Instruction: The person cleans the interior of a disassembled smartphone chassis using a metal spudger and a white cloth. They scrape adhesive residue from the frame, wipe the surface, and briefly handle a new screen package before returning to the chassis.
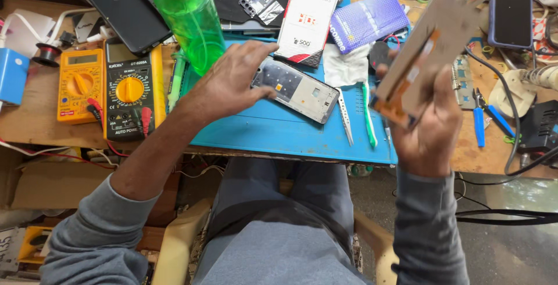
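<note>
My right hand (pixel 430 125) holds up a flat phone screen panel (pixel 427 52), its brown back side with an orange flex strip facing me, tilted above the bench's right part. My left hand (pixel 235 78) hovers with fingers spread over the left end of an opened phone frame (pixel 299 90) that lies on the blue work mat (pixel 279 134). The thumb touches or nearly touches the frame; I cannot tell which. Metal tweezers (pixel 344 116) and a green-handled tool (pixel 368 116) lie on the mat between the hands.
A green plastic bottle (pixel 189 20) stands behind my left hand. Two multimeters, yellow (pixel 80 84) and black (pixel 131 96), lie at left. A white phone-part box (pixel 308 14), a blue pouch (pixel 366 20), a dark phone (pixel 128 9) and blue-handled pliers (pixel 479 119) crowd the bench.
</note>
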